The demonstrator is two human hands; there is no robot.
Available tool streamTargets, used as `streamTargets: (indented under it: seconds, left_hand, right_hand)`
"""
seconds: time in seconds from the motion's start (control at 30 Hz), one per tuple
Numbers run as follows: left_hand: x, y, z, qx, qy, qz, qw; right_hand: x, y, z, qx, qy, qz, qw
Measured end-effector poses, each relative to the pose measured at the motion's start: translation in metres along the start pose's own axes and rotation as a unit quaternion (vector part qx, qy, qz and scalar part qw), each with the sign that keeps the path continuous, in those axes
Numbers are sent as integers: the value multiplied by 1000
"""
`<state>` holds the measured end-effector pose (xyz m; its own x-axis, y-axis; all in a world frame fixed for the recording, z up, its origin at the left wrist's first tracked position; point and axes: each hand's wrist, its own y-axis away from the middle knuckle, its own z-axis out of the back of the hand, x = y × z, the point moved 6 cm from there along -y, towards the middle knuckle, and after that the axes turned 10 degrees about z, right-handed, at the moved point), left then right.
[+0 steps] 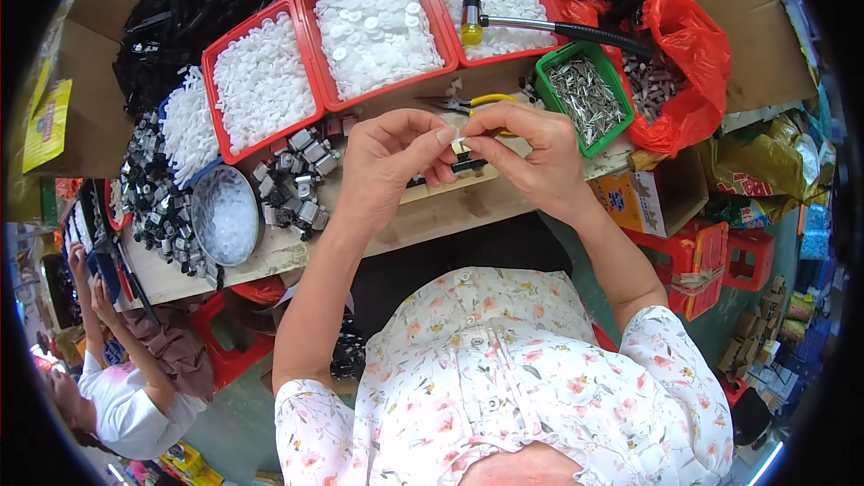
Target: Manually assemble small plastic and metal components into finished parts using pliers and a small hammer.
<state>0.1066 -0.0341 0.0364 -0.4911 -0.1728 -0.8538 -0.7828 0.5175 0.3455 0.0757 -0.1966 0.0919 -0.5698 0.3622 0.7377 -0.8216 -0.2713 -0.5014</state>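
Over the near edge of the table, my left hand (387, 157) and my right hand (531, 151) face each other with thumbs and fingers pinched. Their fingertips nearly meet around something small and pale that they mostly hide. Just below the fingertips shows a small black part (466, 164), over a pale wooden strip (450, 187) along the table edge; I cannot tell whether a hand touches the part. Pliers (472, 105) with yellow handles lie right behind my hands, partly covered by the right one.
Red trays (310, 54) of small white plastic parts line the table's back. A hammer (549, 24) lies across the right one. Nearby are a green bin (619, 138) of metal pins, a red bag (693, 72), a metal bowl (256, 216) and silver-black parts (297, 180). Another person (135, 396) works at left.
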Motion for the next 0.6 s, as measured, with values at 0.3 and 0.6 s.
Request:
streamTargets:
  seconds: [0.3, 0.6]
  left_hand:
    - [-3, 21, 0, -58, -117, -130, 983]
    - [-3, 31, -1, -102, -268, -210, 935]
  right_hand:
    - [3, 7, -17, -11, -26, -27, 999]
    - [6, 12, -22, -3, 17, 26, 1000]
